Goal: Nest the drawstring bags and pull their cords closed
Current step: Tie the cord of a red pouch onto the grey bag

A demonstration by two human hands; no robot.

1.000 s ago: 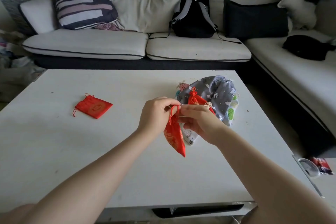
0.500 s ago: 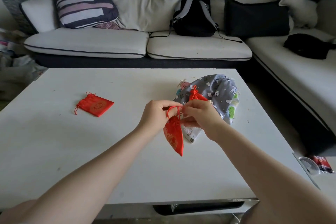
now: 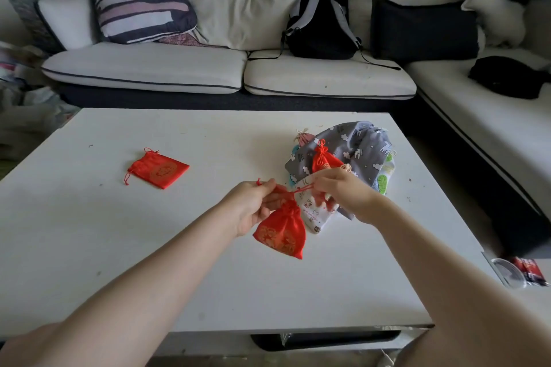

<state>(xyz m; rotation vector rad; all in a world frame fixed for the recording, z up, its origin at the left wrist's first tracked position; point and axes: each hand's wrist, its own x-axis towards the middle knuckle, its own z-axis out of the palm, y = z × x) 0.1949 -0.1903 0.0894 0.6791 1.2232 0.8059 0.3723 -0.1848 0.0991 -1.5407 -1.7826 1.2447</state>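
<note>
A small red drawstring bag [image 3: 282, 232] with a gold print hangs above the white table [image 3: 149, 247], its neck gathered tight. My left hand [image 3: 253, 205] pinches the red cord on the bag's left side. My right hand [image 3: 340, 191] pinches the cord on the right side, and the cord is stretched taut between them. Behind my right hand lies a heap of bags: a grey one with white animals [image 3: 354, 146], a white printed one [image 3: 313, 211], and a small closed red one [image 3: 323, 158] on top. Another flat red bag [image 3: 159, 170] lies alone at the table's left.
A white and dark sofa [image 3: 179, 68] runs behind and to the right of the table, with cushions, a black backpack [image 3: 320, 27] and a black pouch [image 3: 507, 77]. A clear plastic lid and a red packet [image 3: 518, 272] lie low at the right, past the table's edge.
My hands have pulled apart, drawing the cords sideways. The red bag's neck has cinched shut, and the bag now hangs rounder and turned to face me.
</note>
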